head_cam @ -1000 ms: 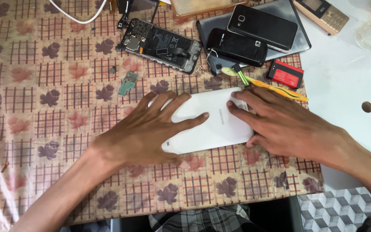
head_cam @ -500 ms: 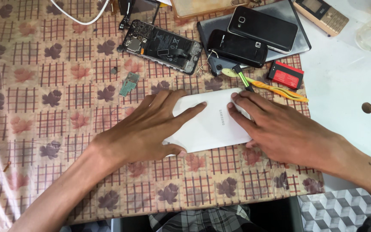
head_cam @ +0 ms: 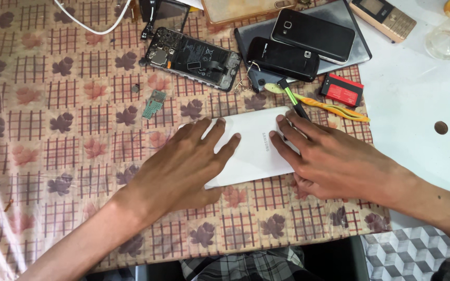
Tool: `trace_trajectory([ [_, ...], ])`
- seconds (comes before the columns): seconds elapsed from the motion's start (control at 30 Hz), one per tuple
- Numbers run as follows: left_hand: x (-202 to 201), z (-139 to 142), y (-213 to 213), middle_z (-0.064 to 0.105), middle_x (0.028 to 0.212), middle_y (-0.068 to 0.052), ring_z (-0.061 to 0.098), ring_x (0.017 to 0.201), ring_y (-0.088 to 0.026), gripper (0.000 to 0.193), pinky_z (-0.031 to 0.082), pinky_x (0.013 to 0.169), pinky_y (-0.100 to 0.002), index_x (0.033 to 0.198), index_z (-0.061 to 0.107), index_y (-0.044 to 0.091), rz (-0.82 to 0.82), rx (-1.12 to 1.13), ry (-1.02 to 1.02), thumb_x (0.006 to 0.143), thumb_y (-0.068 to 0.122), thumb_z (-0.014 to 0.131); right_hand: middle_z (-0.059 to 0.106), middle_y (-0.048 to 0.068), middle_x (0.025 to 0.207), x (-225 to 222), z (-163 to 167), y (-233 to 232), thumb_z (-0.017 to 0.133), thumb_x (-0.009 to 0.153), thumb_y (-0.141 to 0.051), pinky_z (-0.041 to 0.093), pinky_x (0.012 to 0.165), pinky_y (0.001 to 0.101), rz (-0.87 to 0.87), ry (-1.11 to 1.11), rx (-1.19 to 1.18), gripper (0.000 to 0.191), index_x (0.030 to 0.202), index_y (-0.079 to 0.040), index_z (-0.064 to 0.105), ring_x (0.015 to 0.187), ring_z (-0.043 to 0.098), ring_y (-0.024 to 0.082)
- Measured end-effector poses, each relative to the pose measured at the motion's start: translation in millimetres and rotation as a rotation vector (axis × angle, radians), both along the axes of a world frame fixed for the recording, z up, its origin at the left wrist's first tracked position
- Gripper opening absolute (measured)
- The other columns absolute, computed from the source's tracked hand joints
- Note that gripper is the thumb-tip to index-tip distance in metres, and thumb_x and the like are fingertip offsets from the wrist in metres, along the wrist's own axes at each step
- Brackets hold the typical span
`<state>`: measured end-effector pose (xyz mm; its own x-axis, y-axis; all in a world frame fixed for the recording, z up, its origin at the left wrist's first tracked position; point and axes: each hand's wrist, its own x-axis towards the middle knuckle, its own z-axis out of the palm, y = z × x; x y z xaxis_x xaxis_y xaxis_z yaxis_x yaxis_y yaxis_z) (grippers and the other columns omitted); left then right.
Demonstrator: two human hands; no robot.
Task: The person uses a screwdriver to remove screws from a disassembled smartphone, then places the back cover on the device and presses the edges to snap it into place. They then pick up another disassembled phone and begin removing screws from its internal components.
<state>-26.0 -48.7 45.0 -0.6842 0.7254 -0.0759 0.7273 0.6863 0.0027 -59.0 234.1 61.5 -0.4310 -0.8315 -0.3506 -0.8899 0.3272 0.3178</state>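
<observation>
Both hands stay flat on the white phone back (head_cam: 253,148), as a second ago: left hand (head_cam: 183,166) at nine o'clock, right hand (head_cam: 334,161) at three, fingers spread, pressing, pinching nothing.

The worktop (head_cam: 53,156) is covered by a beige cloth (head_cam: 79,67) printed with red grids and purple-brown leaves. Beyond the cloth's right edge, a bare white surface (head_cam: 417,88) with a small round hole (head_cam: 441,127) is seen. Under the near right corner, floor tiles (head_cam: 407,255) patterned with grey cubes are shown. Even, soft light is cast throughout.
</observation>
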Motion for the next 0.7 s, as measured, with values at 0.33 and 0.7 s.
trace_trajectory([
  [0.33,1.7,13.5,11.0,0.054,0.136,-0.041,0.072,0.093,-0.046,0.069,0.067,0.05,-0.031,0.153,0.04,0.001,-0.075,-0.223,0.142,0.089,0.009,0.064,0.053,0.033,0.136,-2.1,-7.3,-1.9,0.049,0.081,-0.054,0.056,0.097,0.0519,0.053,0.151,-0.02,0.082,0.135,0.007,0.048,0.127,0.054,0.045],
  [0.7,-13.1,21.6,-18.3,0.069,0.118,-0.029,0.078,0.081,-0.031,0.043,0.067,0.057,-0.03,0.117,0.063,-0.006,-0.043,0.037,0.26,0.077,-0.022,0.059,0.075,0.02,0.104,-27.5,-26.4,9.8,0.068,0.093,-0.023,0.066,0.067,0.0395,0.041,0.147,-0.738,0.025,0.098,0.001,0.061,0.087,0.077,0.032],
])
